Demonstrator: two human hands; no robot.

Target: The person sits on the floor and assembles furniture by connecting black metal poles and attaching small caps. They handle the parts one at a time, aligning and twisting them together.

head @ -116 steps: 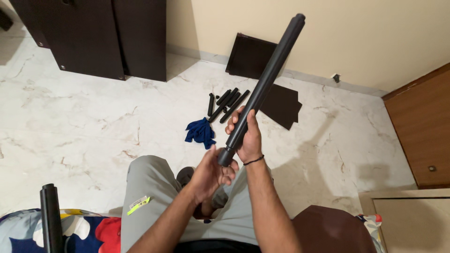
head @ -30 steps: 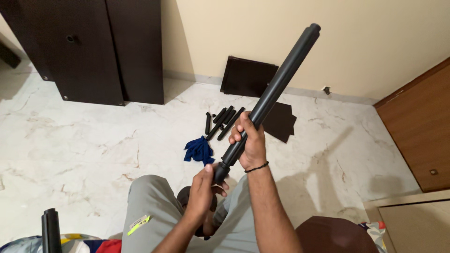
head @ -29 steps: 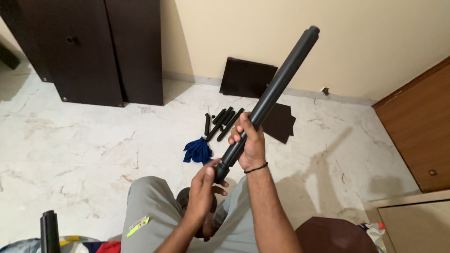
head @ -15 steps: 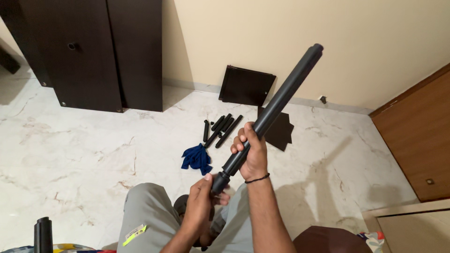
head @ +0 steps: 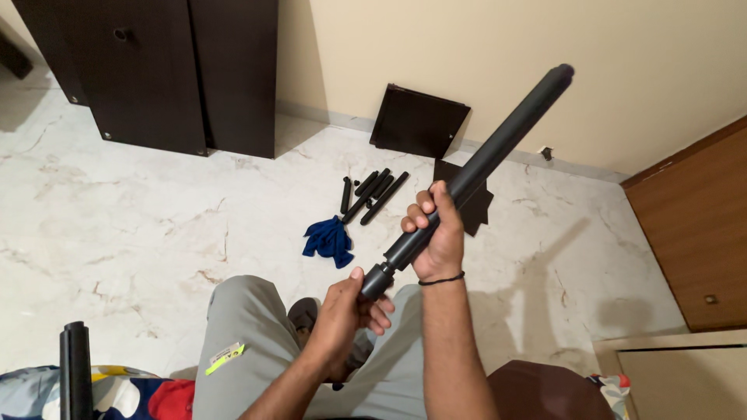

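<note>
A pale marble floor [head: 140, 233] stretches to the cream wall, with short black tubes [head: 372, 194] and a blue cloth [head: 328, 239] lying on it. My right hand [head: 437, 237] is wrapped tight round a long dark pole [head: 482, 163]; my left hand [head: 342, 319] pinches its lower end cap [head: 377, 281].

White marble floor [head: 140, 225] — on it a blue cloth [head: 328, 239], short black tubes [head: 369, 196].

A: What lay on the floor [head: 117, 233]?
B: A blue cloth [head: 328, 239] beside short black rods [head: 372, 196]; a dark panel [head: 419, 121] leaned on the wall; a cabinet [head: 179, 70] stood left.
</note>
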